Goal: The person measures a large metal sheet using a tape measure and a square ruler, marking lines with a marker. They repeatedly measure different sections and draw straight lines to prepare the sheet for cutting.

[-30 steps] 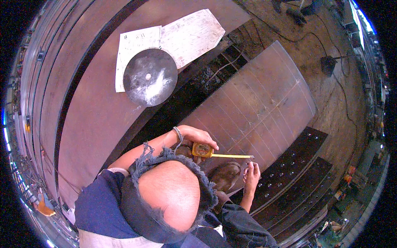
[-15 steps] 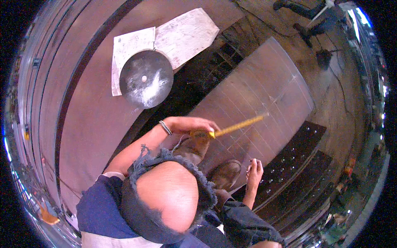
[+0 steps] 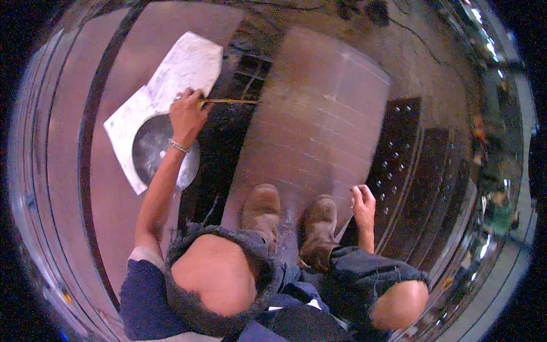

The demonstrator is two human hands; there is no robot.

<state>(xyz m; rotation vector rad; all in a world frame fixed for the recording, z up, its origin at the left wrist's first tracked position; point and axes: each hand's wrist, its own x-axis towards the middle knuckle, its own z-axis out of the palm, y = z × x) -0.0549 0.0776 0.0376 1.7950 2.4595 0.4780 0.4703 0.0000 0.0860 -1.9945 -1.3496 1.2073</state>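
Observation:
My left hand (image 3: 191, 111) is closed round a yellow tape measure (image 3: 201, 104), reaching out over the white plates on the left. The tape's narrow yellow blade (image 3: 235, 101) extends to the right across the dark gap to the edge of the marked sheet. Beneath my hand and wrist lies a round dark metal disc (image 3: 152, 145) with pale smears, on top of a white angular plate (image 3: 188, 60) and another white plate (image 3: 122, 126). My right hand (image 3: 363, 200) hovers beside my right boot with its fingers curled together; anything inside them is hidden.
Both boots (image 3: 263, 208) stand on a large brownish metal sheet (image 3: 319, 108) scored with pale lines. Left of it runs a dark gap (image 3: 208, 165) with grid-like bars. Dark perforated plates (image 3: 399, 142) lie to the right. A cable (image 3: 419, 37) crosses the floor at far right.
My left hand has swung with the tape measure from beside my boot to the white plates on the left. Less blade shows. My right hand stays curled near the right boot; the view has turned.

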